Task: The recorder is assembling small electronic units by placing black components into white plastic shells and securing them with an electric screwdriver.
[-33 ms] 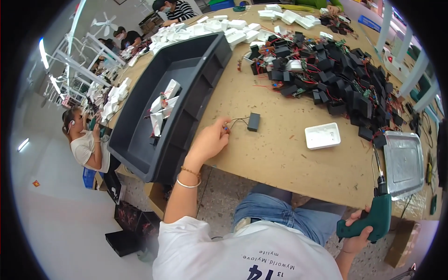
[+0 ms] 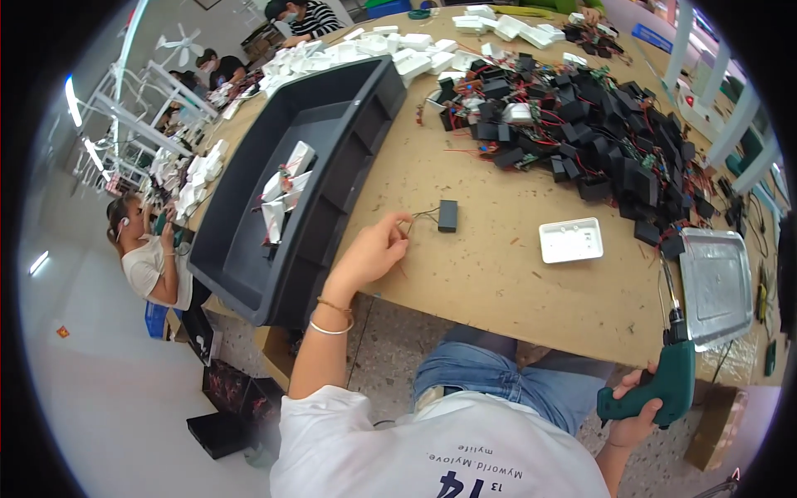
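My left hand (image 2: 378,249) rests over the table with its fingertips pinched on thin wires. Those dark wires run to a small black box (image 2: 447,216) lying just right of the fingers. Whatever else the fingers hold is mostly hidden. At the lower right, my right hand (image 2: 635,415) is wrapped round the grip of a green soldering gun (image 2: 671,383). Its metal tip points up beside a silver tray lid (image 2: 716,286). Between my hands lies a white plastic case (image 2: 571,241), its hollow side up.
A deep black bin (image 2: 237,261) at left holds several white cases (image 2: 286,187) with wires. A big heap of black boxes (image 2: 618,149) with red wires and circuit boards covers the right back. White cases (image 2: 324,58) are piled behind. Other people (image 2: 162,253) work farther off.
My left fingers have turned slightly, and the small blue and red part seen at their tips is now hidden. The right hand and soldering gun look nearly the same. The view has shifted a little.
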